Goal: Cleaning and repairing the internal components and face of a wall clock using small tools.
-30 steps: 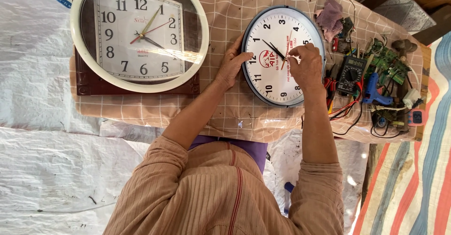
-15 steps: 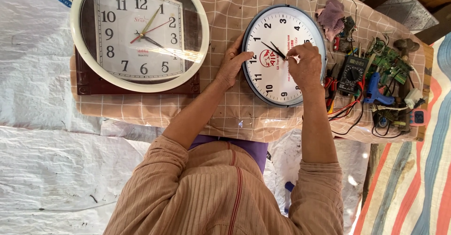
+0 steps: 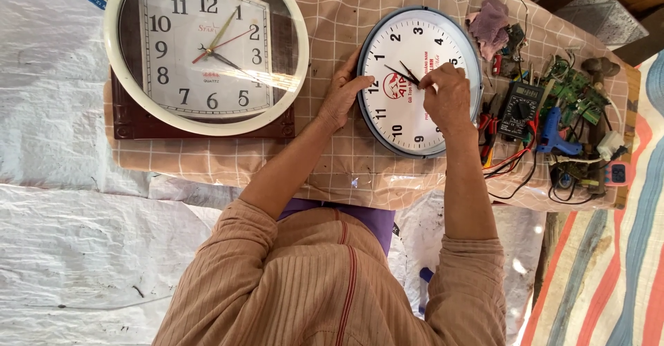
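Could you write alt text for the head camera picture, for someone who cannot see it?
Seen from above, a person's right hand touches the hands of a round clock lying on a checked table, while the left hand steadies its rim. A bigger oval clock lies to the left, tools to the right.

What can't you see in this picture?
All from the head view:
- The round clock: part of its face is hidden under the right hand.
- Its rim under the left hand is covered.
- The right fingertips' grip on the clock hands is too small to tell.
- The wire and tool pile is too tangled to sort out.
- The oval clock: its top is cut off.
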